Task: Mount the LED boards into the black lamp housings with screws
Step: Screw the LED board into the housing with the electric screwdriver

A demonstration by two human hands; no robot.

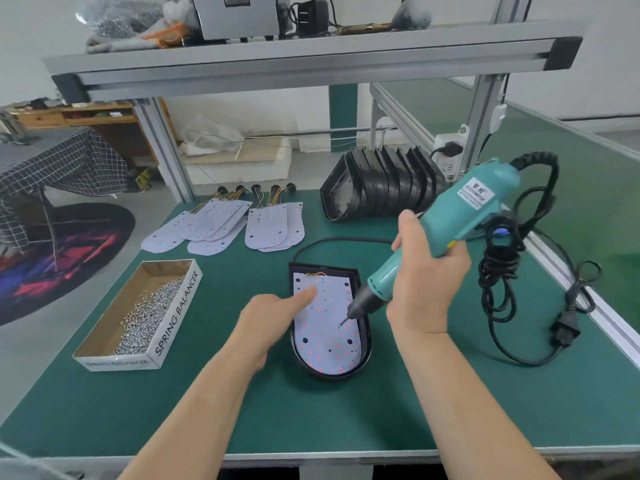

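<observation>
A black lamp housing (366, 344) lies on the green mat in front of me with a white LED board (329, 344) seated inside it. My left hand (273, 313) presses the board's upper left with an extended index finger. My right hand (427, 282) grips a teal electric screwdriver (446, 223), tilted down to the left. Its bit carries a screw (341, 323) whose tip meets the board's right side.
A cardboard box of screws (145, 313) sits at the left. Spare LED boards (273, 226) with wires lie fanned behind, and a row of empty black housings (381, 185) stands at the back right. The screwdriver's coiled black cable (502, 271) and plug lie at the right.
</observation>
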